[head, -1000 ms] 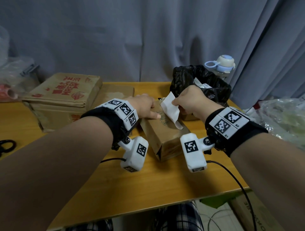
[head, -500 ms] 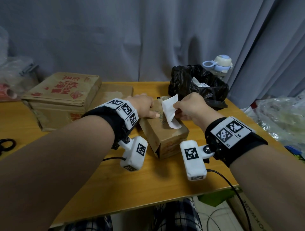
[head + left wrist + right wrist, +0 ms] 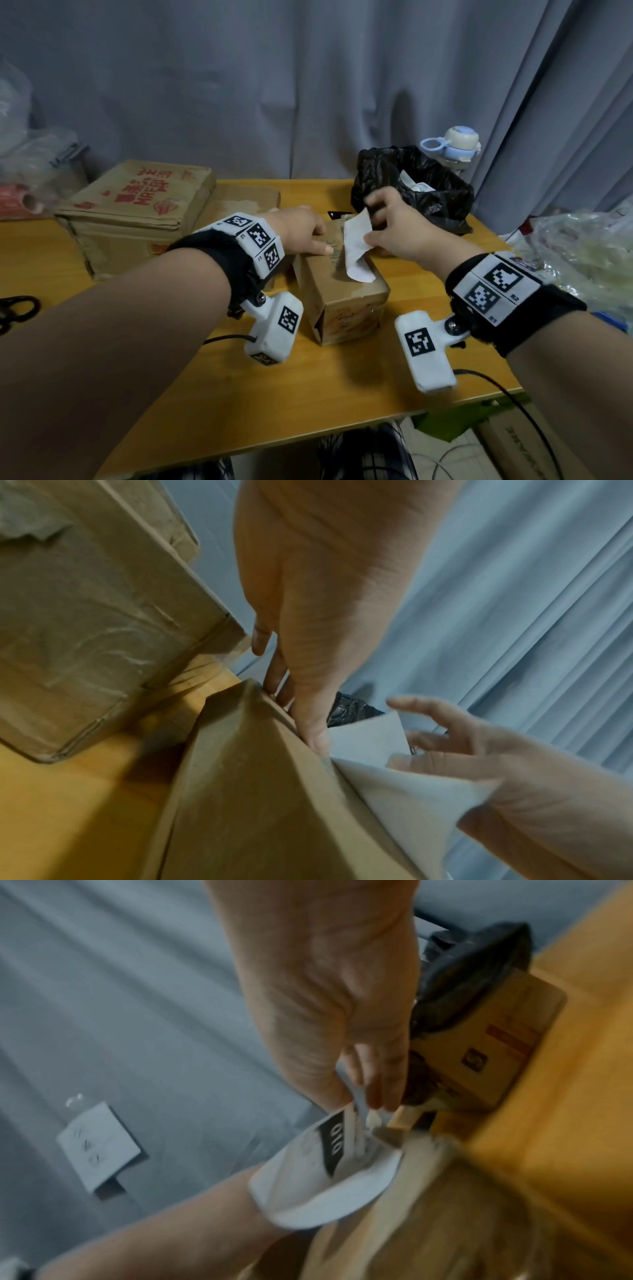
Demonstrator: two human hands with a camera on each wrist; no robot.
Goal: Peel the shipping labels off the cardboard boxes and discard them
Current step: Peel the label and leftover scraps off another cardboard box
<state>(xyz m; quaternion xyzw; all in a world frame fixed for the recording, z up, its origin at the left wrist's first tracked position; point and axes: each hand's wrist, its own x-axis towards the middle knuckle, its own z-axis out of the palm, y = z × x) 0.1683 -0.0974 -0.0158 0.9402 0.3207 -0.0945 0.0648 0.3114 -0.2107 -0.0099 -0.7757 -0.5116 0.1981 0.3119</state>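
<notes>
From the head view, a small cardboard box (image 3: pixel 337 294) sits in the middle of the wooden table (image 3: pixel 205 377). The left hand (image 3: pixel 301 233) lies flat on the box top, fingers straight, pressing it down. The right hand (image 3: pixel 394 228) pinches the upper end of a white label (image 3: pixel 356 250), which curls up off the box while its lower end touches the box top. A black bag (image 3: pixel 431 195) stands just behind the hands, a larger box (image 3: pixel 137 212) lies to the left, and scissors (image 3: pixel 15 310) rest at the table's left edge.

The left wrist view shows the left hand (image 3: pixel 325 601) with fingers extended along the box (image 3: pixel 257 791) edge, the label (image 3: pixel 394 772) lifted beside it.

The right wrist view is blurred; the right hand (image 3: pixel 342 1001) has thumb and fingers closed on the label (image 3: pixel 325 1172).
</notes>
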